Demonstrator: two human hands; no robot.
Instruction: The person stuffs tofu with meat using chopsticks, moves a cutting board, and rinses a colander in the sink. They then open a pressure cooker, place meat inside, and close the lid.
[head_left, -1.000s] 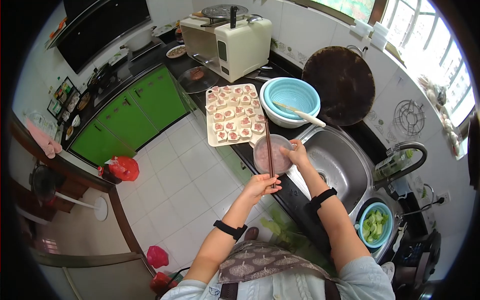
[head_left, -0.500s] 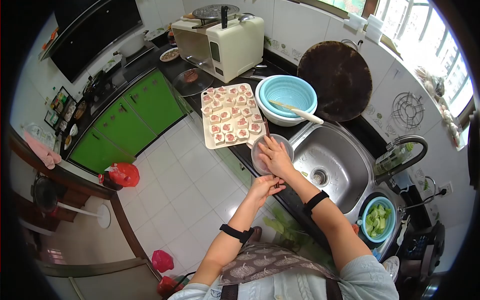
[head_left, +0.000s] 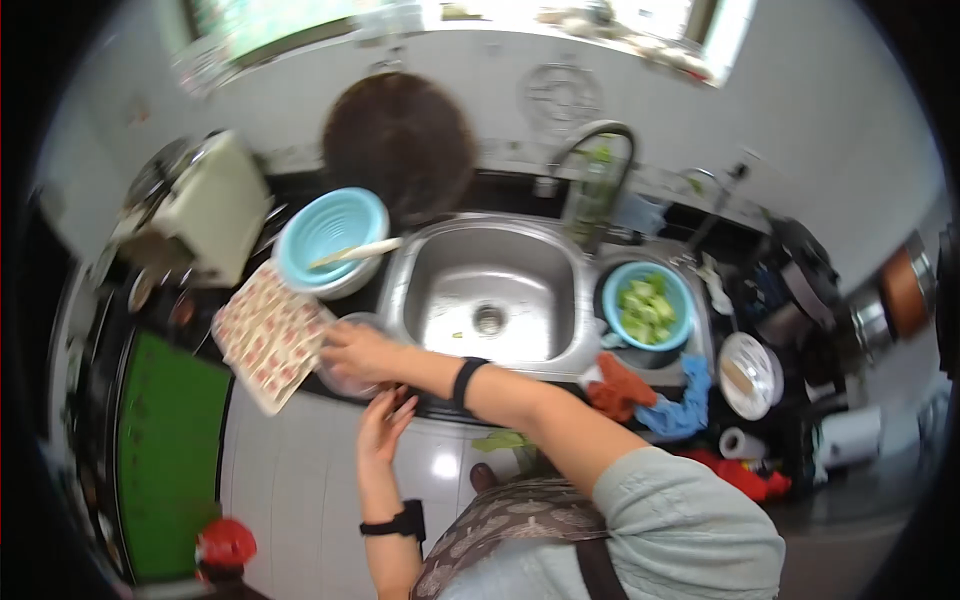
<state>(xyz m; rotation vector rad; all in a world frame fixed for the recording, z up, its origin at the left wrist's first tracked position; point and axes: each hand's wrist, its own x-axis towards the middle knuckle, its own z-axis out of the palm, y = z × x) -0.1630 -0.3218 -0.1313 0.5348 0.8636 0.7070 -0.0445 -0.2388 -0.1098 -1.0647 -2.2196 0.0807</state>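
Blurred by motion, my right hand (head_left: 358,352) reaches over a clear round bowl (head_left: 345,378) at the counter's front edge, its fingers stretched out toward the left. Just below it is my left hand (head_left: 384,425), palm partly up and fingers apart; a dark shape by its fingertips is too blurred to name. Left of the bowl lies a cream tray (head_left: 270,402) covered with rows of white pieces topped with pink filling (head_left: 272,330). A blue strainer (head_left: 325,235) sits in a white bowl behind, with a white-handled knife (head_left: 372,250) across it.
The steel sink (head_left: 490,280) is right of the bowls, with a faucet (head_left: 625,160) behind. Beyond are a blue basket of greens (head_left: 648,308), orange (head_left: 618,387) and blue cloths (head_left: 682,402), and a white colander (head_left: 750,375). An oven (head_left: 215,210) stands left; a dark round pan (head_left: 398,145) leans behind.
The view has swung right, bringing the cloths and colander into sight. My left hand's fingers have spread from a pinch around thin brown sticks. My right hand remains over the clear bowl.
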